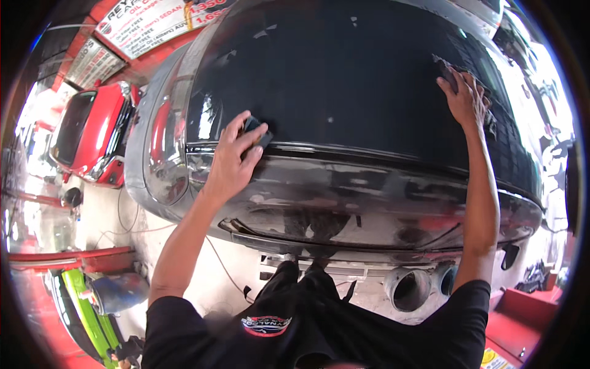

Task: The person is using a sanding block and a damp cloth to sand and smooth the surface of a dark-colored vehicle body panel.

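A glossy black car panel spreads out before me, with the car's bumper below its near edge. My left hand rests near the panel's left front corner. Its fingers grip a small dark block-like pad against the surface. Farther off to the right, my right hand lies on the panel with bent fingers. Under its thumb and fingertips shows a dark pad, partly hidden by the hand. Pale specks and window-like reflections mark the panel.
A clear lamp sits at the car's left corner. To the left stands a red car; a blue drum and a thin cable are nearer. Grey buckets stand by the bumper, and a red box at lower right.
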A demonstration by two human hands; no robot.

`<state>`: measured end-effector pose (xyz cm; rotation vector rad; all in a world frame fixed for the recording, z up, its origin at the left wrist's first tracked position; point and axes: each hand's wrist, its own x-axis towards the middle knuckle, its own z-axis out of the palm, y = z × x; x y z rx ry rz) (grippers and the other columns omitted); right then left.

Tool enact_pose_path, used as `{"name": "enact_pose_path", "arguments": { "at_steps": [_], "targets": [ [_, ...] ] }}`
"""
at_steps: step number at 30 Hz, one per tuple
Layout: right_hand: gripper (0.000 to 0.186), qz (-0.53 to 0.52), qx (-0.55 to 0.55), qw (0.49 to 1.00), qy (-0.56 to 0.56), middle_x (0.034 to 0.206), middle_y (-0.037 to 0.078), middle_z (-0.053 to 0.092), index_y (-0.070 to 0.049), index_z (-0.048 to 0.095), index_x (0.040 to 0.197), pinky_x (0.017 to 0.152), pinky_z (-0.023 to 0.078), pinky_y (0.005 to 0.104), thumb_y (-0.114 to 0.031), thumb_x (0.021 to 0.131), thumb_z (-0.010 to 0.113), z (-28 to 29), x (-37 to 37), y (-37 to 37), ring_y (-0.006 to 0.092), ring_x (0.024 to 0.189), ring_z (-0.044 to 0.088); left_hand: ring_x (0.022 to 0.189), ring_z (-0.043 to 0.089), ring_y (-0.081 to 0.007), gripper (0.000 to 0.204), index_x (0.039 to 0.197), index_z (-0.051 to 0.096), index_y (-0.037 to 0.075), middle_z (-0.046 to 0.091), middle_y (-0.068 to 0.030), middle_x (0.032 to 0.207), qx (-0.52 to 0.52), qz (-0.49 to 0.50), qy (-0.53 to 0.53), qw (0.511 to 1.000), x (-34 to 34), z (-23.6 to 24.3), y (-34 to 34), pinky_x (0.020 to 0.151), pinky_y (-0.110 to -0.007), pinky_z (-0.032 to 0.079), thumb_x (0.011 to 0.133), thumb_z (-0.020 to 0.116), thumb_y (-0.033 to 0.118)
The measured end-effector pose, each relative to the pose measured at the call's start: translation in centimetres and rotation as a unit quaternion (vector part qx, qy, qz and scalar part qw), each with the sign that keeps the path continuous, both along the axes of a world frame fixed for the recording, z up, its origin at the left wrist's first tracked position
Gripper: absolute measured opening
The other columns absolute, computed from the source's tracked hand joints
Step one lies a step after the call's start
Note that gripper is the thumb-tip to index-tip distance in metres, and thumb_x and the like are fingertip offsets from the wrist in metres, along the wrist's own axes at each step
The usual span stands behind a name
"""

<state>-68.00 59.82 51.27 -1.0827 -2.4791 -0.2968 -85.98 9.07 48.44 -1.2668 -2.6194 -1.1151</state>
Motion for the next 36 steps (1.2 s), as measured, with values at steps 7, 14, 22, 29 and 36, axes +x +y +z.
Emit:
{"name": "enact_pose_path", "arguments": {
  "at_steps": [7, 14, 22, 29, 36],
  "targets": [
    [0.074, -0.016, -0.001, 1.0, 0.004, 0.154, 0.005, 0.054, -0.033, 0.061, 0.147, 0.112, 0.034, 0.0649, -0.081, 0.09, 0.053, 0.1, -0.5, -0.1, 0.0382, 0.14, 0.05, 0.141, 0.05, -0.0372, 0.039, 0.142, 0.061, 0.008, 0.053, -0.0176, 0.153, -0.008, -0.091, 0.212, 0.973, -15.8, -1.0, 7.9, 0.117, -0.045, 0.04, 0.104, 0.055, 0.014],
    [0.082, -0.044, -0.068, 0.996, -0.029, 0.148, 0.015, 0.058, -0.028, 0.063, 0.144, 0.109, 0.044, 0.0588, -0.086, 0.087, 0.052, 1.1, -2.6, -0.9, 0.0459, 0.136, 0.052, 0.135, 0.057, -0.0376, 0.046, 0.133, 0.068, 0.003, 0.062, -0.0196, 0.144, -0.009, -0.006, 0.23, 0.973, -25.0, -0.6, 14.5, 0.117, -0.044, 0.042, 0.098, 0.068, 0.034],
    [0.044, 0.17, 0.051, 0.984, 0.027, 0.116, 0.009, 0.075, -0.018, 0.076, 0.119, 0.098, 0.052, 0.0529, -0.051, 0.092, 0.065, 0.1, -8.7, -12.4, 0.035, 0.115, 0.067, 0.127, 0.056, -0.0427, 0.049, 0.139, 0.062, 0.002, 0.05, -0.0235, 0.154, 0.046, -0.186, 0.17, 0.967, -3.8, -0.6, -2.7, 0.108, -0.047, 0.046, 0.091, 0.072, 0.003],
    [0.04, 0.267, 0.008, 0.964, -0.003, 0.119, 0.013, 0.074, -0.014, 0.075, 0.116, 0.103, 0.049, 0.0544, -0.044, 0.091, 0.067, 0.5, -22.7, -22.6, 0.0341, 0.122, 0.064, 0.127, 0.055, -0.0446, 0.043, 0.14, 0.06, 0.001, 0.052, -0.0225, 0.152, 0.018, -0.151, 0.247, 0.957, -10.1, -0.5, 3.1, 0.106, -0.05, 0.046, 0.098, 0.065, 0.009],
    [0.039, 0.285, 0.022, 0.957, 0.048, 0.118, 0.006, 0.072, -0.015, 0.074, 0.118, 0.1, 0.048, 0.0529, -0.041, 0.089, 0.074, -0.1, -15.2, -19.5, 0.0315, 0.119, 0.063, 0.129, 0.057, -0.0439, 0.039, 0.132, 0.067, 0.002, 0.057, -0.0207, 0.149, 0.027, -0.161, 0.127, 0.979, -4.1, -0.4, -3.6, 0.111, -0.046, 0.045, 0.094, 0.07, 0.008]
  ]
}}
